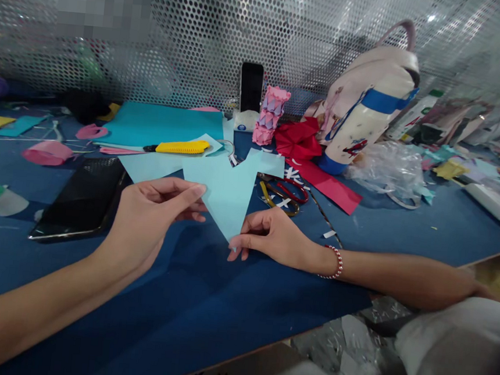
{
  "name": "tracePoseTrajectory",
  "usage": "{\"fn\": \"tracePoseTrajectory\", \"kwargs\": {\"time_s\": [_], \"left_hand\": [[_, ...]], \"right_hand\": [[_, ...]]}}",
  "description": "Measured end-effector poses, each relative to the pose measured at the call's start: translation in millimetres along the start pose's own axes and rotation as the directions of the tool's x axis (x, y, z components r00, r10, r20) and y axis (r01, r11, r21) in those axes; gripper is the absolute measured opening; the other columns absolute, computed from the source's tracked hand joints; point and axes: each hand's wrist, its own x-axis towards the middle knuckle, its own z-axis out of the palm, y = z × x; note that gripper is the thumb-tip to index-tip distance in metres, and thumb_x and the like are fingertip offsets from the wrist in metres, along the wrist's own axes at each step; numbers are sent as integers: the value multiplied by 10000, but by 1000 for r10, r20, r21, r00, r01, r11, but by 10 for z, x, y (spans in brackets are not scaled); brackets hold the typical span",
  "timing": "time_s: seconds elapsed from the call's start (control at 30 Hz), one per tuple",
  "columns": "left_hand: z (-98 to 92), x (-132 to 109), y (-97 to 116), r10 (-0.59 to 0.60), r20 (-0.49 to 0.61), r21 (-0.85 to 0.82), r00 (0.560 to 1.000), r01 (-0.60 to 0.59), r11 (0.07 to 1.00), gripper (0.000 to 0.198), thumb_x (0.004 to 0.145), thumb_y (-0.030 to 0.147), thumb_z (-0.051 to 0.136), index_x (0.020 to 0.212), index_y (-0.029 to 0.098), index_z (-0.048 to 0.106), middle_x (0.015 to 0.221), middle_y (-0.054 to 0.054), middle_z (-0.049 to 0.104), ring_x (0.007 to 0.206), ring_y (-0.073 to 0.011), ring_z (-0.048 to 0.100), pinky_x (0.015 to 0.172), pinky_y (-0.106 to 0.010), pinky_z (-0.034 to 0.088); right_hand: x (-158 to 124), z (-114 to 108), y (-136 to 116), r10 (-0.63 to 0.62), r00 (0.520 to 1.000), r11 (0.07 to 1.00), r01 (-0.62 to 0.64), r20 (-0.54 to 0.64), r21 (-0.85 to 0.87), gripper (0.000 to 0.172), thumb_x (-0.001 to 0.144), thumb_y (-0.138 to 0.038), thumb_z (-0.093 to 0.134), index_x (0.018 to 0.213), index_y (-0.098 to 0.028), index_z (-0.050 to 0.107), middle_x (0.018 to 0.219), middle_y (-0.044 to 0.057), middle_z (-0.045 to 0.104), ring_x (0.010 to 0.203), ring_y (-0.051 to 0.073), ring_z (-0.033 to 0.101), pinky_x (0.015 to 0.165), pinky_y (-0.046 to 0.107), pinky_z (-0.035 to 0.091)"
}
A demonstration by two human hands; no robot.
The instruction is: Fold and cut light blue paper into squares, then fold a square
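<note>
Between my two hands is a light blue sheet of paper [225,194], raised above the blue table with a notch in its far edge and a point toward me. My left hand [160,214] pinches its left edge between thumb and fingers. At the lower tip, my right hand [267,236] pinches the paper too. Behind it lie more light blue paper [151,167] and a yellow utility knife [182,147]. Scissors with yellow and red handles [282,196] rest just beyond my right hand. A black phone [85,199] lies left of my left hand.
Teal sheets [163,124], a pink folded-paper column [272,115] and an upright phone [251,87] stand or lie at the back. A white-and-blue bottle [362,130] leans by a pale backpack [351,74]. Red paper [329,184] and a plastic bag [387,170] sit right. The table's edge [262,347] runs in front.
</note>
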Motion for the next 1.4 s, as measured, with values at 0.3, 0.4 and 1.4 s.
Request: {"fn": "tracePoseTrajectory", "kwargs": {"time_s": [0.3,0.4,1.4], "left_hand": [[-26,35,-17,-15,-8,-35,1000,14,999,241,584,349,1017,729,225,870,692,-19,774,641,-151,715,600,-241,665],[-31,42,-12,-15,-7,-47,1000,14,999,249,572,341,1027,728,226,871,698,-15,774,657,-149,727,600,-226,665],[-48,77,5,4,-34,-107,999,-8,994,239,613,309,1034,738,210,855,673,3,767,647,-136,722,633,-235,674]], "right_hand": [[10,0,-13,-4,1000,1000,4,12,9,428,800,-592,982,773,-187,844,840,65,870,703,152,772,748,284,676],[8,-1,-9,-4,1000,1000,3,15,27,395,810,-553,988,777,-186,846,833,62,867,705,146,771,747,275,671],[-5,-14,62,-103,995,995,103,14,8,363,870,-484,971,846,-173,786,858,49,840,656,112,709,685,253,616]]}}
